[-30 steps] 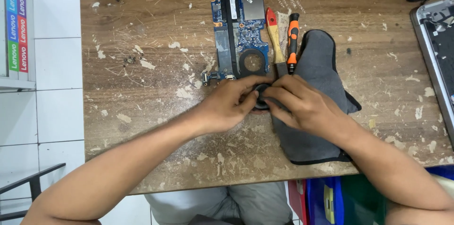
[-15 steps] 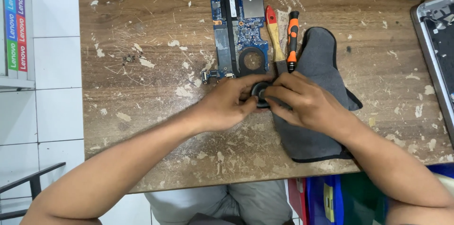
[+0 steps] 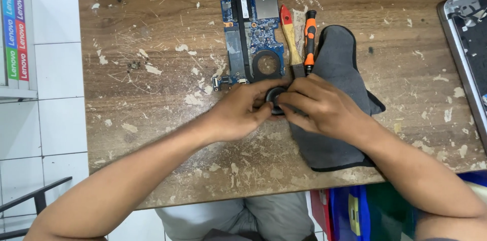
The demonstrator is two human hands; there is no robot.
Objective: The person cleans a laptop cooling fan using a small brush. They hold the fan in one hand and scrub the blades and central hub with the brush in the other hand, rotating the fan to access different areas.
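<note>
Hands: left and right both grasping black round part | beside grey cloth

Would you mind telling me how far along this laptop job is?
Done: the circuit board lies bare on the table, its round fan opening empty. In hand: both the left hand and right hand hold a small round black part. Left: the opening remains unfilled.

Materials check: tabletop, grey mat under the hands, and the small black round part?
Tabletop: looks like wood, matte brown with visible grain, flecked with pale chips. Grey mat: seems soft fabric or felt, dull surface with a dark stitched edge. Black round part, held by left hand and right hand: probably plastic; mostly hidden.
</note>
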